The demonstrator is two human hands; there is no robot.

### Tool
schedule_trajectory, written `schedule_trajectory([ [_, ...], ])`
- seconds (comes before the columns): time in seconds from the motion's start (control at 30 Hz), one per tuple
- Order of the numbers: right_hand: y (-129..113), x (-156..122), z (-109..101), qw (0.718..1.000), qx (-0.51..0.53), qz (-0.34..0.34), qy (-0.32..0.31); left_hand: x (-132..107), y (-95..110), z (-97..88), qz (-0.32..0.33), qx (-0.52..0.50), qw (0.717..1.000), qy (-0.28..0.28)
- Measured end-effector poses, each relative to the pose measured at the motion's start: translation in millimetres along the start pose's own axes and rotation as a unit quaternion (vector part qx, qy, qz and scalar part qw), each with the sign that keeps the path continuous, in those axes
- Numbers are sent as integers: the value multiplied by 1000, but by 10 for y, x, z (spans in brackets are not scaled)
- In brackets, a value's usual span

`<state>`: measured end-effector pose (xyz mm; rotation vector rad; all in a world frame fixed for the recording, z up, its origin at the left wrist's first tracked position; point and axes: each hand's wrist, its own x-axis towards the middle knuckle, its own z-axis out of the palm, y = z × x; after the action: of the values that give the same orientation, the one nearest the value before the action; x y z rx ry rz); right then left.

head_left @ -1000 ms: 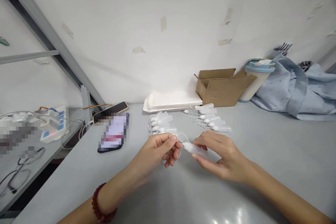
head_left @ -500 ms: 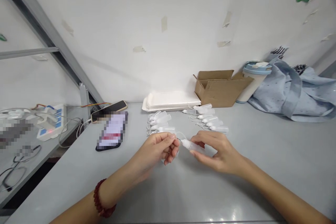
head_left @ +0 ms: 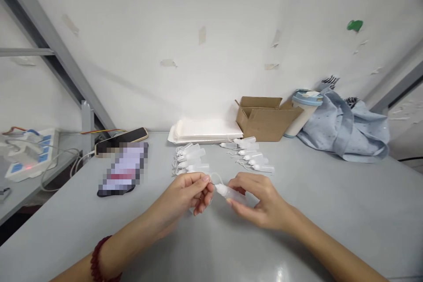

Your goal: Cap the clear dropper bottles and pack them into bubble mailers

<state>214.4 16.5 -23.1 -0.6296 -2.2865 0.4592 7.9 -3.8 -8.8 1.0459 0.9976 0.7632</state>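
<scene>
In the head view, my right hand [head_left: 261,198] grips a small translucent squeeze bottle [head_left: 235,194] between thumb and fingers. The bottle lies nearly level, and its white nozzle [head_left: 221,189] and thin dark needle tip point left. My left hand [head_left: 194,191] is closed in a pinch at the needle's end. A thin white cap strap [head_left: 216,174] loops from the nozzle to those fingertips, where its end is hidden. Beyond my hands lie two groups of similar bottles, one on the left [head_left: 194,154] and one on the right [head_left: 264,168].
Flat white packets [head_left: 208,130] and an open cardboard box [head_left: 267,125] stand along the wall. A lidded cup [head_left: 302,116] and blue cloth bag [head_left: 346,132] are at back right. Two phones [head_left: 139,134] [head_left: 122,169] lie left, near a power strip [head_left: 33,158] on another surface.
The view has turned somewhat to the right, so everything appears shifted left. Both hands keep the same hold, with the bottle and strap in nearly the same position between them.
</scene>
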Motion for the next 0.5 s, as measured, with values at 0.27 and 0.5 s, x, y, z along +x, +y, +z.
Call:
schedule_trajectory([
  [0.27, -34, -2, 8, 1000, 6, 15, 6, 7, -22, -16, 24, 15, 1000, -7],
  [0.5, -71, 3, -12, 999, 16, 31, -5, -4, -20, 0, 91, 150, 984, 31],
])
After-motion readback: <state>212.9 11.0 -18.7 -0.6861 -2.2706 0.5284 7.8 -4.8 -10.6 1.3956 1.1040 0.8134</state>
